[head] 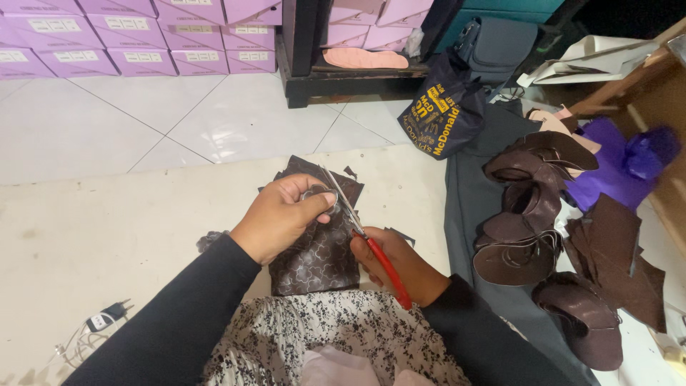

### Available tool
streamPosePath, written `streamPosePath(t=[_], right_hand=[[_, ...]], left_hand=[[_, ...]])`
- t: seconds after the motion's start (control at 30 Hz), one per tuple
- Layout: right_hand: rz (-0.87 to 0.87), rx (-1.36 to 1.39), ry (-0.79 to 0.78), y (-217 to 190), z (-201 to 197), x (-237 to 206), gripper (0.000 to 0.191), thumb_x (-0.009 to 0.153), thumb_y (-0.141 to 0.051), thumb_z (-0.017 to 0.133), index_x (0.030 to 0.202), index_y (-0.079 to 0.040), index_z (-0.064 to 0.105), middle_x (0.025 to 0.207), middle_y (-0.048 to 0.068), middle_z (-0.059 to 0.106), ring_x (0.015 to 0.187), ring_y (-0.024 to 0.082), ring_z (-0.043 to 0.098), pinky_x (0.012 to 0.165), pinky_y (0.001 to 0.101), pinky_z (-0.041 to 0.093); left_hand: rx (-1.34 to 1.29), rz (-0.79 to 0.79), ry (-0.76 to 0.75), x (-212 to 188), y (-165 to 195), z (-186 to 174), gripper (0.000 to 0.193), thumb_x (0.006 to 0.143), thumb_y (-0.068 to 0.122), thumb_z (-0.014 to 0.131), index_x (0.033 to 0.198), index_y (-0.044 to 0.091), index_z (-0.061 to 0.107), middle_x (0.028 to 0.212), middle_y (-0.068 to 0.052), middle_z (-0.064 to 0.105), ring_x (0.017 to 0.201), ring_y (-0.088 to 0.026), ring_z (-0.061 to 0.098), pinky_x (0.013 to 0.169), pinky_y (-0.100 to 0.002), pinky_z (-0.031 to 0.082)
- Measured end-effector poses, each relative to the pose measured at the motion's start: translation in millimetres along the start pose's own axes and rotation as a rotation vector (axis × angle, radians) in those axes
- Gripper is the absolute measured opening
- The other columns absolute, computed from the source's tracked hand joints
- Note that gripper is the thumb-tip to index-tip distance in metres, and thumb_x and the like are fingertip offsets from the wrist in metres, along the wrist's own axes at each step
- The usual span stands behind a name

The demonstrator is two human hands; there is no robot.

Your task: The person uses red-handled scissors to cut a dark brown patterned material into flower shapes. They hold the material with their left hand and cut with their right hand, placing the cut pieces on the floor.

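- Nearest me I see a floral skirt (336,336) over the lap, and both black sleeves (179,322) reaching out from it.
- My right hand (400,264) is clenched round the red handles of the scissors (357,229); the blades point far and left, up to the piece in the other hand.
- My left hand (275,218) pinches a small curved cut-out (319,194) between thumb and fingers, right at the blades.
- Under both hands lies the sheet (318,250), dark brown, patterned, flat on the floor mat just beyond the lap.
- I judge the sheet light, thin and floppy, like faux leather: it bends rather than cracks, and the glossy face may slip. I would take it by an edge close to the cut line, pinched firmly, so it stays taut for the blades.
- To the right, on a grey cloth (471,207), sits a pile of cut pieces (529,221), curled and stacked, with flat offcuts (614,257) beside it.
- Farther right is purple material (607,164).
- Far centre stands a dark bag (443,111); far left, rows of lilac boxes (128,36) on the white tiles.
- Near left, a plug and cable (107,314) lie on the mat.
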State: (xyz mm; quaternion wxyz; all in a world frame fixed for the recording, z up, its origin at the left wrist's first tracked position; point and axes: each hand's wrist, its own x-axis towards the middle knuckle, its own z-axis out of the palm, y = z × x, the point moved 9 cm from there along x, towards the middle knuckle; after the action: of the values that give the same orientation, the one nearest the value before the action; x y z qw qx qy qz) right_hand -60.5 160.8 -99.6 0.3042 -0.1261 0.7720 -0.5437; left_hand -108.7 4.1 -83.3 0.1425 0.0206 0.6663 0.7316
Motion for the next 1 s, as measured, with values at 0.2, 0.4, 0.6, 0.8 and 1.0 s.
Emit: streamPosePath(t=[0.2, 0.4, 0.6, 0.8, 1.0], right_hand=[[0.003, 0.02, -0.015, 3.1, -1.5, -0.5, 0.06, 0.091, -0.07, 0.047, 0.088, -0.01, 0.054, 0.062, -0.006, 0.044, 0.049, 0.005, 0.046, 0.044, 0.0232, 0.042], [0.015, -0.062, -0.018, 6.0, -4.3, -0.2, 0.059, 0.091, -0.07, 0.047, 0.083, -0.012, 0.051, 0.06, -0.006, 0.043, 0.046, 0.005, 0.047, 0.043, 0.0233, 0.043], [0.023, -0.023, -0.022, 7.2, -3.3, -0.9, 0.058, 0.092, -0.07, 0.047, 0.082, -0.012, 0.05, 0.061, -0.007, 0.041, 0.047, 0.005, 0.043, 0.043, 0.0231, 0.04], [0.033, -0.035, 0.004, 16.5, -6.8, 2.1, 0.058, 0.092, -0.069, 0.044, 0.081, -0.012, 0.05, 0.061, -0.006, 0.045, 0.047, 0.006, 0.048, 0.044, 0.0236, 0.044], [0.031, 0.102, 0.075, 30.4, -20.1, 12.6, 0.055, 0.097, -0.067, 0.039, 0.084, -0.014, 0.047, 0.065, -0.006, 0.043, 0.049, 0.007, 0.041, 0.045, 0.023, 0.04]], left_hand=[[-0.06, -0.054, 0.016, 3.4, -4.1, -5.1, 0.013, 0.089, 0.01, 0.071, 0.098, 0.001, 0.072, 0.086, 0.0, 0.072, 0.073, -0.006, 0.062, 0.069, -0.021, 0.052], [-0.125, -0.104, 0.019, 2.8, -7.9, -9.3, 0.015, 0.086, 0.005, 0.07, 0.099, -0.001, 0.072, 0.084, -0.002, 0.071, 0.07, -0.007, 0.06, 0.066, -0.021, 0.05], [-0.156, -0.131, 0.025, 3.2, -10.3, -9.2, 0.016, 0.086, 0.005, 0.068, 0.099, -0.002, 0.072, 0.084, -0.003, 0.072, 0.07, -0.007, 0.061, 0.066, -0.02, 0.051], [-0.072, -0.151, 0.037, 4.2, -15.2, -14.5, 0.016, 0.087, 0.009, 0.069, 0.1, -0.001, 0.073, 0.085, -0.002, 0.073, 0.07, -0.006, 0.059, 0.066, -0.021, 0.049], [-0.12, -0.178, 0.096, 9.6, -28.8, -24.2, 0.026, 0.095, 0.017, 0.055, 0.1, -0.004, 0.07, 0.093, -0.007, 0.073, 0.08, -0.012, 0.069, 0.065, -0.025, 0.048]])
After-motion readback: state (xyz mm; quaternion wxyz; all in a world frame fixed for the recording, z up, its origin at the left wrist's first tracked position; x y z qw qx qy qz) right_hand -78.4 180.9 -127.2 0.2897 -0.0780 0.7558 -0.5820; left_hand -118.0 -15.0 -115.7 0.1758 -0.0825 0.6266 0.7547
